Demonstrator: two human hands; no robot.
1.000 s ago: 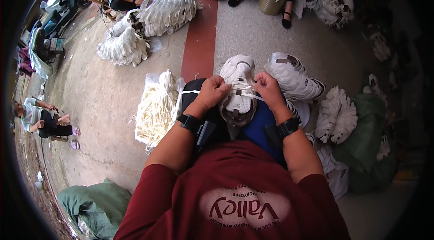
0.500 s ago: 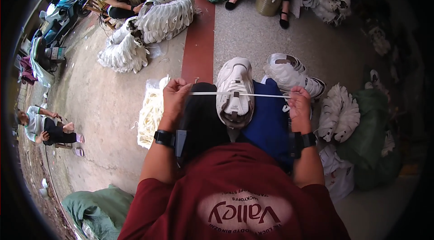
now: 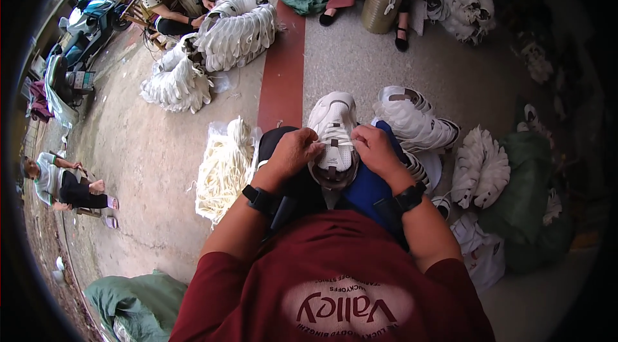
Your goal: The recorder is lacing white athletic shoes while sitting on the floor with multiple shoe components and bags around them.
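Note:
A white sneaker (image 3: 333,124) rests on my lap, toe pointing away from me. My left hand (image 3: 293,154) and my right hand (image 3: 374,149) are both closed at its lacing area, each pinching the white shoelace (image 3: 334,141) that crosses the tongue. Both wrists carry black watches. A blue cloth (image 3: 367,190) lies over my right thigh under the shoe.
A heap of loose white laces (image 3: 223,168) lies left of my knee. Finished white sneakers (image 3: 412,116) and stacked uppers (image 3: 479,168) sit to my right, more stacks (image 3: 235,33) farther off. Other people sit at the far left and top. Green sacks (image 3: 534,213) stand right.
Half a second ago my hands were spread wide, pulling the lace taut across the shoe. Now both have come back together at the lacing area.

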